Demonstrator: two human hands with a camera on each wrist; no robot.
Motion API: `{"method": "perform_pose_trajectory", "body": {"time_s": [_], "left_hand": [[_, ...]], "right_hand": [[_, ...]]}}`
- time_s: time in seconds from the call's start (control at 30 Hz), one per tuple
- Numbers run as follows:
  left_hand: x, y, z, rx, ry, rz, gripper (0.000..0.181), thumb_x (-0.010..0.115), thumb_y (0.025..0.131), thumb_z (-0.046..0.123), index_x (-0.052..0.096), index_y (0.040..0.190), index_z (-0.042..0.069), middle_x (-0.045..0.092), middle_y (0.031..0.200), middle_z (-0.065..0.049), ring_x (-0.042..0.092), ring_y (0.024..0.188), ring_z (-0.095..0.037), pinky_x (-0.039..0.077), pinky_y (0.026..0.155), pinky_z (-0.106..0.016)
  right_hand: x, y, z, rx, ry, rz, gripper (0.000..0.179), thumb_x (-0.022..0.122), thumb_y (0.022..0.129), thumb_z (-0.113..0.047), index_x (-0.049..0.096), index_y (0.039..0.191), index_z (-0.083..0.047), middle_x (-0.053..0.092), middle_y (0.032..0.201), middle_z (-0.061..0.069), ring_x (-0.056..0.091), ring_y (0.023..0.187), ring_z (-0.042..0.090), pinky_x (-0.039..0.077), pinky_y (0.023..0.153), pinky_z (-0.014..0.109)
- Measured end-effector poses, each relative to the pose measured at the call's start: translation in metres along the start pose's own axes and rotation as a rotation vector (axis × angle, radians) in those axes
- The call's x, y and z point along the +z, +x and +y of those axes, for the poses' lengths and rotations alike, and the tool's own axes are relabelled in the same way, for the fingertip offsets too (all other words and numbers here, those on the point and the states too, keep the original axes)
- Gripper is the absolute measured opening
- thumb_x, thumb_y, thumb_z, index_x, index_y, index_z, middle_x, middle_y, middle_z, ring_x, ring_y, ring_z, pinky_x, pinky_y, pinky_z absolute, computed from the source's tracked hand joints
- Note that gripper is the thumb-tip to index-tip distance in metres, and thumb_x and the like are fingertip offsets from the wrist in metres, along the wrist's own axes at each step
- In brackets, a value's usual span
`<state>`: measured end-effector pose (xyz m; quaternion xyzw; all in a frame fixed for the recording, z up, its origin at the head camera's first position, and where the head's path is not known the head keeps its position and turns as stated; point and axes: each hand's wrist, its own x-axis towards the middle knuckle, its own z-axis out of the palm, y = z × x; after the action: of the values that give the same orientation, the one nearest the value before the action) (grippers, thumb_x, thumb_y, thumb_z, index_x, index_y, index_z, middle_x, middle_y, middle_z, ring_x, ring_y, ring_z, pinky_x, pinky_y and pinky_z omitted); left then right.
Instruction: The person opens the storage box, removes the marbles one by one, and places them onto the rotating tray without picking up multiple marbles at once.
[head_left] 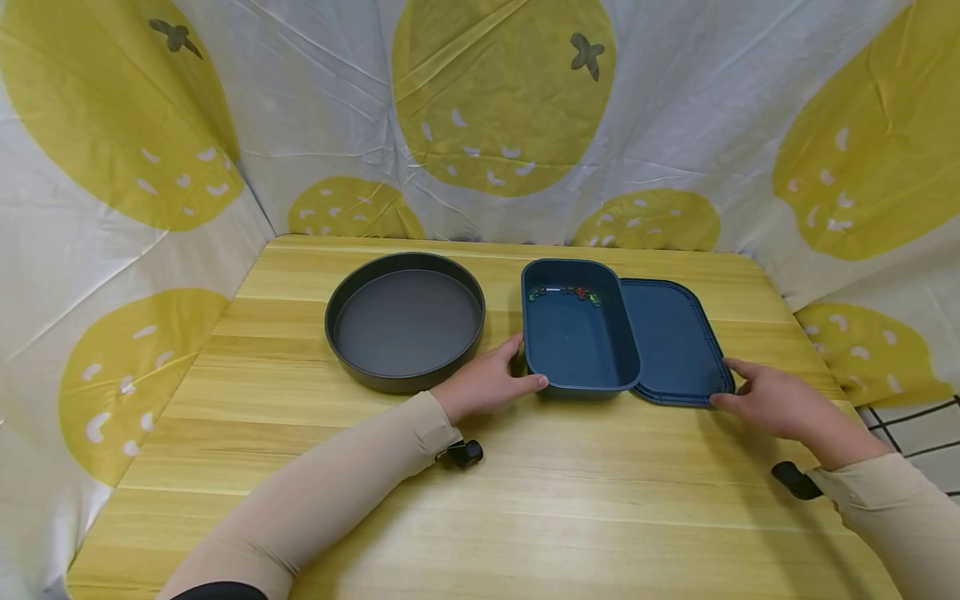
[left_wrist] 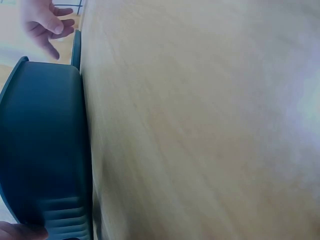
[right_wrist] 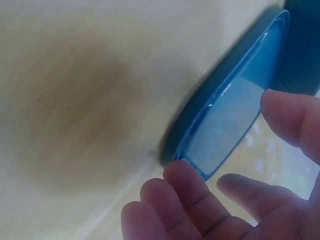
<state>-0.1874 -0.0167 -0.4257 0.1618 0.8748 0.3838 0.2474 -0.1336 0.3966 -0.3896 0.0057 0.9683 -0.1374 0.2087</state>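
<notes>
A deep blue rectangular box (head_left: 581, 350) stands on the table with small green and orange-red beads (head_left: 581, 293) near its far end. My left hand (head_left: 487, 383) lies at the box's left side, thumb by the near left corner; the left wrist view shows a fingertip (left_wrist: 22, 231) against its ridged end. Flat and blue, the lid (head_left: 671, 342) lies right of the box, its left edge hidden by the box. With fingers spread and relaxed, my right hand (head_left: 776, 404) is at the lid's right edge, near its front corner; exact contact is hard to tell.
A round dark grey pan (head_left: 408, 321) stands left of the box, close to my left hand. Beneath everything is a wooden table (head_left: 570, 500). Cloth with yellow fruit prints (head_left: 502, 92) hangs behind and at both sides. A black wire grid (head_left: 918, 433) shows at the right.
</notes>
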Motion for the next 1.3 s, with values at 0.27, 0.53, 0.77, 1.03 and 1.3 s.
{"method": "perform_pose_trajectory", "body": {"time_s": [0.27, 0.53, 0.77, 1.03, 1.3], "left_hand": [[0.0, 0.0, -0.002, -0.007, -0.001, -0.003, 0.099, 0.067, 0.097, 0.062, 0.013, 0.172, 0.025, 0.026, 0.175, -0.002, 0.033, 0.159, -0.027, 0.034, 0.127, -0.049], [-0.003, -0.007, 0.001, 0.017, 0.046, -0.024, 0.098, 0.065, 0.099, 0.06, 0.012, 0.172, 0.02, 0.03, 0.174, -0.005, 0.043, 0.154, -0.027, 0.035, 0.126, -0.048], [-0.027, -0.042, 0.011, 0.079, 0.101, -0.055, 0.093, 0.06, 0.102, 0.061, 0.013, 0.172, 0.022, 0.034, 0.172, -0.005, 0.047, 0.151, -0.028, 0.04, 0.122, -0.051], [-0.085, -0.071, -0.001, 0.195, 0.178, 0.123, 0.085, 0.059, 0.104, 0.056, 0.02, 0.17, 0.02, 0.027, 0.175, -0.002, 0.034, 0.159, -0.026, 0.033, 0.127, -0.05], [-0.152, -0.074, -0.051, 0.038, 0.308, 0.317, 0.09, 0.058, 0.105, 0.055, 0.012, 0.171, 0.016, 0.019, 0.177, -0.011, 0.021, 0.163, -0.038, 0.023, 0.129, -0.059]], "right_hand": [[-0.009, 0.002, -0.012, -0.014, 0.027, 0.041, 0.089, 0.066, 0.102, -0.038, 0.026, 0.153, 0.024, 0.066, 0.116, 0.039, 0.071, 0.089, 0.039, 0.057, 0.072, 0.049], [-0.026, 0.009, -0.037, -0.035, 0.052, 0.117, 0.085, 0.057, 0.107, -0.043, 0.025, 0.158, 0.017, 0.059, 0.132, 0.041, 0.068, 0.102, 0.048, 0.058, 0.073, 0.049], [-0.041, 0.016, -0.062, -0.07, 0.065, 0.213, 0.077, 0.053, 0.109, -0.045, 0.032, 0.16, 0.009, 0.056, 0.14, 0.038, 0.058, 0.123, 0.055, 0.056, 0.087, 0.061], [-0.052, 0.031, -0.097, -0.12, 0.069, 0.286, 0.067, 0.057, 0.108, -0.041, 0.041, 0.158, 0.002, 0.057, 0.14, 0.035, 0.058, 0.123, 0.05, 0.05, 0.094, 0.065], [-0.057, 0.051, -0.132, -0.195, 0.115, 0.298, 0.062, 0.061, 0.107, -0.032, 0.044, 0.158, 0.0, 0.058, 0.144, 0.033, 0.057, 0.129, 0.048, 0.05, 0.098, 0.063]]}}
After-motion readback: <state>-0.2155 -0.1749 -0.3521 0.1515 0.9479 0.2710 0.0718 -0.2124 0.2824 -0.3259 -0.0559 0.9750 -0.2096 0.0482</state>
